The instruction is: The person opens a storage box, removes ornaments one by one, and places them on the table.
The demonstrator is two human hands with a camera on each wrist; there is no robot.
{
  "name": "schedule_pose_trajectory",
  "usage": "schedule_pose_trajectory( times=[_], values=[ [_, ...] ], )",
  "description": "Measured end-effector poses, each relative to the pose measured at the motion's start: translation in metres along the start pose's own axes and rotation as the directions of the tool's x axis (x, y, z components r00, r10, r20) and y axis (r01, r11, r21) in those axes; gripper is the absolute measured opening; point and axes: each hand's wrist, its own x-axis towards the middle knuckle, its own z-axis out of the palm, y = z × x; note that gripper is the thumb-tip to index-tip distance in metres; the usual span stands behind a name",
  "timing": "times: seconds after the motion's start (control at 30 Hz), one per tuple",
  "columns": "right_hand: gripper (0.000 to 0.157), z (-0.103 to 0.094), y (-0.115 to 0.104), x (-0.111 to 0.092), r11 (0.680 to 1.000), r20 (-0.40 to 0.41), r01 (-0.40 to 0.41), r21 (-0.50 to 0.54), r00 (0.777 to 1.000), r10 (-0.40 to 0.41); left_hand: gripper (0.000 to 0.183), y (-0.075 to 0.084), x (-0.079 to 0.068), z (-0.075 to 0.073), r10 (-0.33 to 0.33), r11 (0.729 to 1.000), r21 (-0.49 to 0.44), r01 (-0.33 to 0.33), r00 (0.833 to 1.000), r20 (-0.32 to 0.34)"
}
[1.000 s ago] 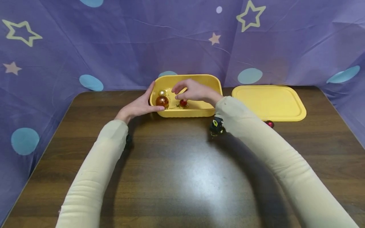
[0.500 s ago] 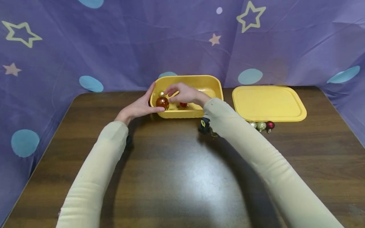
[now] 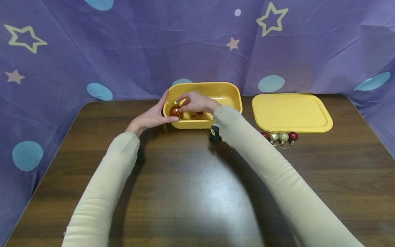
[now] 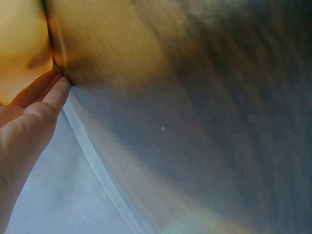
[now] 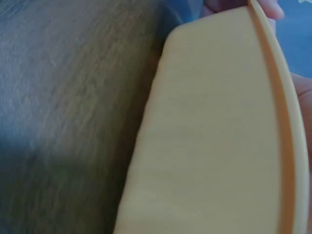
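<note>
At the back of a dark wood-grain worktop (image 3: 185, 192), a person works with both hands at a rectangular, open yellow plastic tub (image 3: 206, 124). The left hand (image 3: 153, 114) holds its left end, fingers extended along the outside and thumb over the near rim. The right hand (image 3: 196, 102) reaches inside, fingers bent, thumb and forefinger parted beside a glossy translucent orange ball (image 3: 174, 112) and a small shiny gold ball (image 3: 175, 102). Whether it has a firm hold on either, I cannot tell. A small red ball (image 3: 200, 113) shows partly beneath it. Four little baubles (image 3: 283, 138), two red and two glittery gold, sit in a row along the near edge of a flat yellow lid (image 3: 291, 112).

To work well among such smooth balls, the fingertips should probably meet on opposite sides of just one, at its widest part, since an off-centre squeeze would likely shoot it away. The left hand's steady hold ought to stop the tub from skidding. I would also lift the right sleeve (image 3: 268, 168) well over the row, as it passes close enough to nudge it.

No lettering or brand can be read. The black wrist device (image 3: 215, 135) bears a yellow mark too small to make out, and the purple cloth (image 3: 197, 44) behind carries only stars and dots.
</note>
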Motion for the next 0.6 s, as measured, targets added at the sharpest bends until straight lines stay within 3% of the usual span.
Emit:
schedule_pose_trajectory(
  times=[0.2, 0.37, 0.47, 0.6],
  values=[
    [0.041, 0.008, -0.001, 0.005, 0.999, -0.002, 0.026, -0.028, 1.000, -0.026, 0.109, -0.001, -0.001, 0.001, 0.002, 1.000, 0.003, -0.002, 1.000, -0.002],
    [0.044, 0.004, 0.004, 0.001, 0.996, -0.040, 0.009, 0.091, 0.999, -0.005, 0.110, -0.002, -0.002, 0.001, -0.017, 1.000, 0.026, 0.017, 1.000, -0.002],
    [0.047, -0.003, 0.008, -0.005, 0.981, -0.075, -0.015, 0.195, 0.997, 0.030, 0.110, -0.002, -0.001, 0.001, -0.009, 1.000, 0.016, 0.009, 1.000, -0.007],
    [0.050, -0.014, 0.014, -0.015, 0.966, -0.103, -0.016, 0.258, 0.994, 0.044, 0.110, -0.002, 0.001, 0.001, 0.005, 1.000, 0.003, -0.005, 1.000, -0.007]
  ],
)
